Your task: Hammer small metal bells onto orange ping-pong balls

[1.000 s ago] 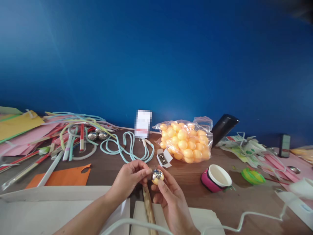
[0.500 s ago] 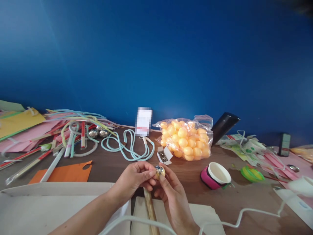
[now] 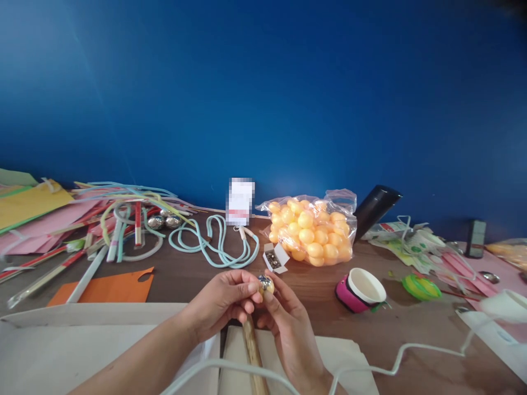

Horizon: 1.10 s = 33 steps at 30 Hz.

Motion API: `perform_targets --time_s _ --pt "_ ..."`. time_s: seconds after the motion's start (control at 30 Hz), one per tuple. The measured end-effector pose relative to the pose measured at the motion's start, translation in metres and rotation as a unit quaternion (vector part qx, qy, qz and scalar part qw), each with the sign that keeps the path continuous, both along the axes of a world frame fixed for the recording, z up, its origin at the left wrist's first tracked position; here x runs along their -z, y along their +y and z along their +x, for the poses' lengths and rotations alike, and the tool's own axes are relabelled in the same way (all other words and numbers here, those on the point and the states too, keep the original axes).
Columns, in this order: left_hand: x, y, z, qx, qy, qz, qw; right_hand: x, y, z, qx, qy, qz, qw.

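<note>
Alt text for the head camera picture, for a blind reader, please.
The left hand and right hand pinch a small ball with shiny studs above a table. Behind lie a bag of orange balls, a small box and a cord.

Light was bright and even, perhaps from left of the bag (image 3: 310, 230); the wall (image 3: 263, 82) above it paled that way. Shadows were soft. Glare flecked the ball (image 3: 265, 284) below it. Far from it, edges bowed and blurred.
</note>
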<state>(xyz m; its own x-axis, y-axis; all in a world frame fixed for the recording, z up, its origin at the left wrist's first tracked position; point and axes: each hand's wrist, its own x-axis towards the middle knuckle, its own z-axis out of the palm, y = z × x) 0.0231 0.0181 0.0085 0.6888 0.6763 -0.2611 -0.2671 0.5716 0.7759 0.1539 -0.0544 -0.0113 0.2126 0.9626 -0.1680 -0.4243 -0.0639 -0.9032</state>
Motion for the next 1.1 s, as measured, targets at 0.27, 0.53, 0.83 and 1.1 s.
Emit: perform_targets --time_s 0.27,0.53,0.83,1.1 --pt "0.0036 0.0007 -0.0008 0.008 0.002 0.002 1.000 -0.0027 -0.0011 -0.0006 -0.014 0.009 0.017 1.000" --pt "0.0057 -0.0002 0.0009 -0.001 -0.019 0.016 1.000 -0.0040 -0.0010 0.0002 -0.018 0.027 0.031 0.999" --pt "0.0092 -0.0002 0.0013 -0.007 -0.030 0.006 1.000 -0.0033 -0.0010 0.0007 -0.006 0.016 0.028 0.999" --pt "0.0077 -0.0003 0.0005 -0.005 -0.049 0.010 0.999 -0.0041 -0.0004 0.0022 0.000 0.028 0.028 0.999"
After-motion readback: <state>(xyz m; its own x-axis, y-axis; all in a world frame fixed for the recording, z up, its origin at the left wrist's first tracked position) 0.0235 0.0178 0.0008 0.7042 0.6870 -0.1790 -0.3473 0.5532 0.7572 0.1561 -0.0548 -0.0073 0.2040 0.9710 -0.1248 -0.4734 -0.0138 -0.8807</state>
